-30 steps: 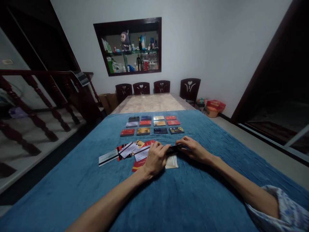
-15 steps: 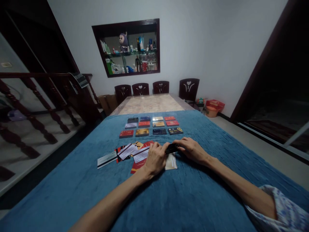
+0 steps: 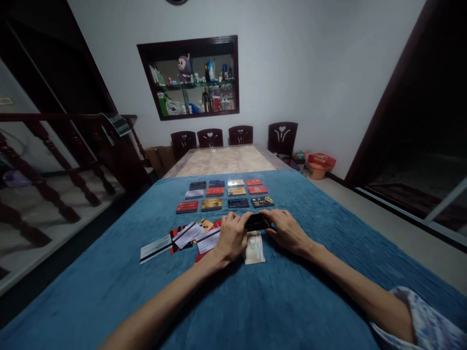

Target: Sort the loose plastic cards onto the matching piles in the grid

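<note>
A black card (image 3: 257, 221) is held between my two hands, a little above the cloth; whether it is one card or a small stack I cannot tell. My left hand (image 3: 233, 236) pinches its left end, and my right hand (image 3: 286, 227) grips its right end. Below it lies a pale card (image 3: 254, 248) on the blue cloth (image 3: 233, 306). Left of my left hand is a loose overlapping spread: a white card (image 3: 209, 240), a silver-grey card (image 3: 155, 249), and several others, partly hidden by that hand.
Beyond my hands, several card stacks sit in three rows, among them a red stack (image 3: 187, 206), a gold stack (image 3: 211, 204) and a black-and-yellow stack (image 3: 262, 201). The table's marble end (image 3: 226, 159) and dark chairs (image 3: 282, 138) lie behind. A wooden railing (image 3: 62, 194) stands left.
My right hand has shifted its grip on the black card's right end, and more of the pale card below shows. The whole view has tipped up slightly.
</note>
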### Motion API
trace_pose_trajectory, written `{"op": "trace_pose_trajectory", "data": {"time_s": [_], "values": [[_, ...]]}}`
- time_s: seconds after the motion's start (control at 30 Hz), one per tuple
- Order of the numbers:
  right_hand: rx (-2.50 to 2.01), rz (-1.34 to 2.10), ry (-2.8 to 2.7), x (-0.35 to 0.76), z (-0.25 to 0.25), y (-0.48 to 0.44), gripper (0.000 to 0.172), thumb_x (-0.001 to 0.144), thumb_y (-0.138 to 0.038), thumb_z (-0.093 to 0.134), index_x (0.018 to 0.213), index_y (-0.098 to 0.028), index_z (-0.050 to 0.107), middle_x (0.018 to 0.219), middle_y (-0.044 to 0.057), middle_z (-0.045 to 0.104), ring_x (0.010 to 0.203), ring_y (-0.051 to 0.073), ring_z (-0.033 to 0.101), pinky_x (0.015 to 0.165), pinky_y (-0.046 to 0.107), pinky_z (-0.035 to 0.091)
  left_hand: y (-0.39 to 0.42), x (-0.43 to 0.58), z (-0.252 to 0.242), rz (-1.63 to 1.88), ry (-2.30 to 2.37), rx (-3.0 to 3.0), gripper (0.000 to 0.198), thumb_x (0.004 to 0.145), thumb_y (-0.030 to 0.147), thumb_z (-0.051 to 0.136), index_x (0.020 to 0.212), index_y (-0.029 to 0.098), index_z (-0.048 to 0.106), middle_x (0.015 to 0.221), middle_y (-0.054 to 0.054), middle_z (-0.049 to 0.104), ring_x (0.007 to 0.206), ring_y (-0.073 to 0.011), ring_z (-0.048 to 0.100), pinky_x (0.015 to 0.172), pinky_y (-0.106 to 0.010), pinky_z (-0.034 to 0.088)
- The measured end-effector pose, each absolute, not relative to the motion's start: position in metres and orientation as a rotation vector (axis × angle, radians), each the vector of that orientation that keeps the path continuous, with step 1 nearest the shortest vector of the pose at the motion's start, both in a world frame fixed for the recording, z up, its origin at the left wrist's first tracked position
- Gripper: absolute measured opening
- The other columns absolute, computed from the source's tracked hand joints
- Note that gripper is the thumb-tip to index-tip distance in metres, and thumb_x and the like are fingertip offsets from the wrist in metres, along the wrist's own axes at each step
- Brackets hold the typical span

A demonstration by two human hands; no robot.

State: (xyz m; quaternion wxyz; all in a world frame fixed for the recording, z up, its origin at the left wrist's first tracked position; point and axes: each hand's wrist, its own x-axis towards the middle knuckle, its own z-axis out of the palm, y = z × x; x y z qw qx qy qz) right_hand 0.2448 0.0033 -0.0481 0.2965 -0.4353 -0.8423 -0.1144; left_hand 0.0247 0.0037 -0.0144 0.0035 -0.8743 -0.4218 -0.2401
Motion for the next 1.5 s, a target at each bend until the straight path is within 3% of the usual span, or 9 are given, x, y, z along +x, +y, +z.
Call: {"op": "trace_pose_trajectory", "data": {"time_s": [0.47,0.87,1.3,1.5], "values": [[-1.404,-0.476,-2.252,0.264,-0.019,0.033,0.053,0.082,-0.024,0.068,0.133,-0.02,0.053,0.115,0.015,0.058,0.101,0.029,0.052,0.075,0.037,0.044,0.048,0.047,0.005,-0.553,-1.296,-2.725,0.055,0.08,0.017,0.058,0.134,0.013,0.047,0.117,-0.014,0.064,0.11,-0.0306,0.049,0.089,-0.045,0.043],[-1.632,-0.228,-2.398,0.285,0.008,0.085,0.055,0.081,-0.025,0.069,0.133,-0.019,0.053,0.12,0.014,0.054,0.107,0.029,0.049,0.083,0.037,0.046,0.1,0.081,0.018,-0.26,-1.402,-2.728,0.042,0.082,0.026,0.058,0.122,0.017,0.05,0.132,-0.015,0.052,0.124,-0.0317,0.042,0.102,-0.053,0.037],[-1.577,0.134,-2.366,0.312,-0.034,0.133,0.055,0.08,-0.034,0.071,0.132,-0.021,0.059,0.12,0.012,0.057,0.109,0.029,0.05,0.097,0.041,0.041,0.132,0.098,0.013,0.013,-1.39,-2.816,0.042,0.078,0.027,0.061,0.117,0.014,0.057,0.125,-0.017,0.06,0.124,-0.0357,0.043,0.1,-0.056,0.038],[-1.52,0.188,-2.335,0.322,-0.053,0.139,0.056,0.081,-0.04,0.069,0.134,-0.025,0.058,0.125,0.012,0.058,0.11,0.03,0.051,0.094,0.043,0.043,0.141,0.096,0.008,0.069,-1.338,-2.857,0.042,0.078,0.03,0.061,0.118,0.015,0.06,0.126,-0.017,0.06,0.125,-0.0366,0.042,0.101,-0.057,0.038]]}}
